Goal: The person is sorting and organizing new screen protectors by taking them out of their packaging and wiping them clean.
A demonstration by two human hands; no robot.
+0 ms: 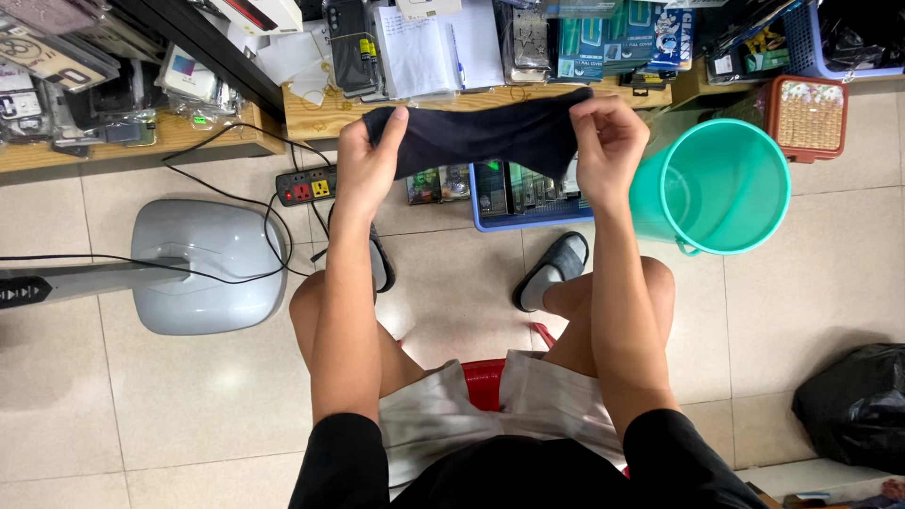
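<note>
A dark navy piece of cloth (490,137) is stretched flat between my two hands, held up in front of me above the floor. My left hand (368,160) pinches its left end and my right hand (608,141) pinches its right end. I sit on a red stool (485,382) with my knees apart and grey slippers on my feet.
A teal plastic bucket (721,184) stands at my right. A grey fan base (203,269) with black cables and a power strip (306,186) lie at my left. Wooden shelves (320,118) with packaged goods run along the far side. A black bag (853,405) sits bottom right.
</note>
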